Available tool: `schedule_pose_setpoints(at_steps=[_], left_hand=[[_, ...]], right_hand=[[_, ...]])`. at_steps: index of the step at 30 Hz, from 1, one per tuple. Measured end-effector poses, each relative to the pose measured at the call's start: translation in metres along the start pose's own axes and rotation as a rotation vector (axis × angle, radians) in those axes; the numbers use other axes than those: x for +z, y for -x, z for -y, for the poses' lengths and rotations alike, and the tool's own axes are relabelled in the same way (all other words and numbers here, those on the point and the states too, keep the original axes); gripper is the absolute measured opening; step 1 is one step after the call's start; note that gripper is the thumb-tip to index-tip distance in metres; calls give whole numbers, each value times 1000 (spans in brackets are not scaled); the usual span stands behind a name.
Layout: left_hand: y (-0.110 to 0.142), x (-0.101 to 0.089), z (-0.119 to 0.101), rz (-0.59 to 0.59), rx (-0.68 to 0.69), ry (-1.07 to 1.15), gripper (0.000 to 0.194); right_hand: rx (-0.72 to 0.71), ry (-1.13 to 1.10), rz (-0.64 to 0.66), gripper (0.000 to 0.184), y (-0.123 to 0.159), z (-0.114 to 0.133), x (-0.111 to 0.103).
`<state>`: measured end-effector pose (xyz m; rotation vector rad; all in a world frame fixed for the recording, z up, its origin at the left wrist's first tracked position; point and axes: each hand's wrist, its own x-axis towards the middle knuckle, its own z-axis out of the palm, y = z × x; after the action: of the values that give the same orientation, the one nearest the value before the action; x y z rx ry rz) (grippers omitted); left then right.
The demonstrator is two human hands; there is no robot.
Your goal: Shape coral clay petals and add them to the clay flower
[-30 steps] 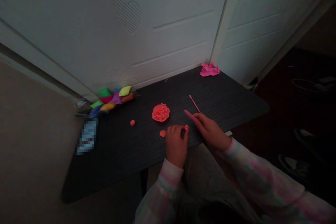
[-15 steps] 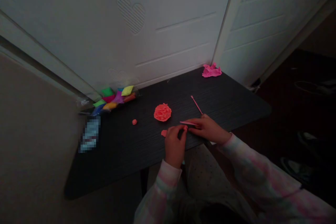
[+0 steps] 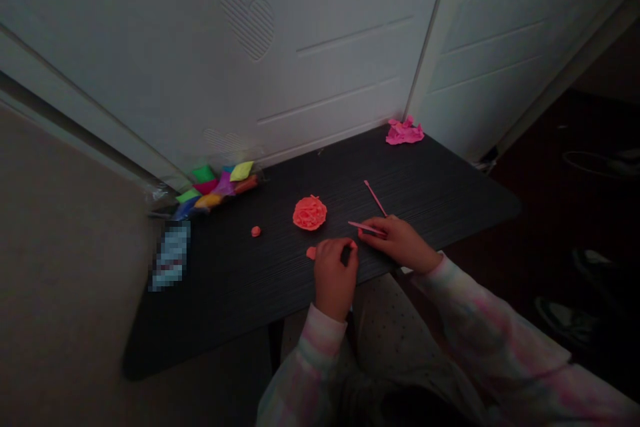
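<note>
My right hand (image 3: 397, 240) is closed round a thin pink modelling tool (image 3: 361, 225), its tip pointing left above the tabletop. Thumb and forefinger of my left hand (image 3: 335, 277) are pinched on a small orange bit of clay (image 3: 354, 245), mostly covered by the fingertips. Just left of that hand, a flat orange clay piece (image 3: 311, 253) lies on the dark table (image 3: 235, 280). Beyond both hands sits a round orange clay shape (image 3: 309, 213) with a rough, stringy top. A small orange clay ball (image 3: 256, 231) rests farther left.
A second thin pink tool (image 3: 375, 197) lies behind my right hand. Pink clay (image 3: 404, 132) sits at the far right corner. Bright packets in a clear bag (image 3: 220, 187) and a blurred pale blue packet (image 3: 171, 257) are at the left. A white panelled door (image 3: 325, 67) stands behind the table.
My right hand has drawn slightly away from the left, and the tool's tip has shifted up and right. A gap now shows between the hands. The left hand has barely moved.
</note>
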<state>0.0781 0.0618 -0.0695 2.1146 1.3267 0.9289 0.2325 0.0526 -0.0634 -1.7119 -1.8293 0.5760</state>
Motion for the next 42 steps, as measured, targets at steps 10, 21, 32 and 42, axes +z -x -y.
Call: schedule_pose_setpoints(at_steps=[10, 21, 32, 42], left_hand=[[0, 4, 0, 22, 37, -48, 13], [2, -4, -1, 19, 74, 153, 19], [2, -39, 10, -122, -115, 240, 11], [-49, -132, 97, -300, -396, 306, 28]], right_hand=[[3, -55, -12, 24, 1, 0, -2], [-28, -116, 98, 26, 3, 1, -3], [13, -351, 128, 35, 5, -2, -4], [103, -420, 82, 32, 5, 0, -5]])
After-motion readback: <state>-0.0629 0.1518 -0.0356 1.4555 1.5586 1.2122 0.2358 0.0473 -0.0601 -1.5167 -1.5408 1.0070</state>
